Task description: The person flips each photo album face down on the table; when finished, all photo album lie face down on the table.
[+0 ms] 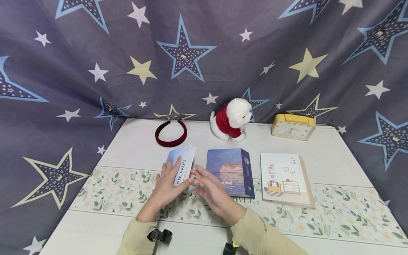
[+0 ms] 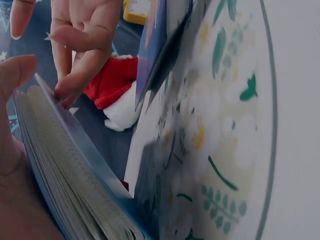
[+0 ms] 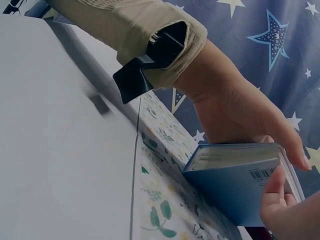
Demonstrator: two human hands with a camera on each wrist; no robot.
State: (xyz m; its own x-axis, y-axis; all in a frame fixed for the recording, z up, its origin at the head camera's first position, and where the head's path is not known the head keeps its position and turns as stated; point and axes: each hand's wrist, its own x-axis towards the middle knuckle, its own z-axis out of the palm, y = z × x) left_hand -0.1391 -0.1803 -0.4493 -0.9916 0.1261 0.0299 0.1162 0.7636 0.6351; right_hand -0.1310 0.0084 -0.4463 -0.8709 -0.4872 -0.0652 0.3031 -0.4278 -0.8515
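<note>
A light blue photo album [image 1: 182,163], marked POLAROID on its white spine, stands tilted on the table at centre-left. My left hand [image 1: 168,183] holds it, fingers spread over one cover and thumb across the spine side. In the right wrist view the page block and a barcode on the blue album [image 3: 235,182] show. My right hand [image 1: 211,191] is at the album's right side, its fingertips touching the spine edge; in the left wrist view the right hand's fingers [image 2: 82,45] meet the cover's edge.
Right of it lie a dark blue album [image 1: 224,170] and a white illustrated book [image 1: 282,177]. Behind are a dark red headband [image 1: 171,143], a white plush dog [image 1: 237,113] in red clothing and a yellow clock [image 1: 293,126]. A star-patterned curtain [image 1: 197,92] backs the table.
</note>
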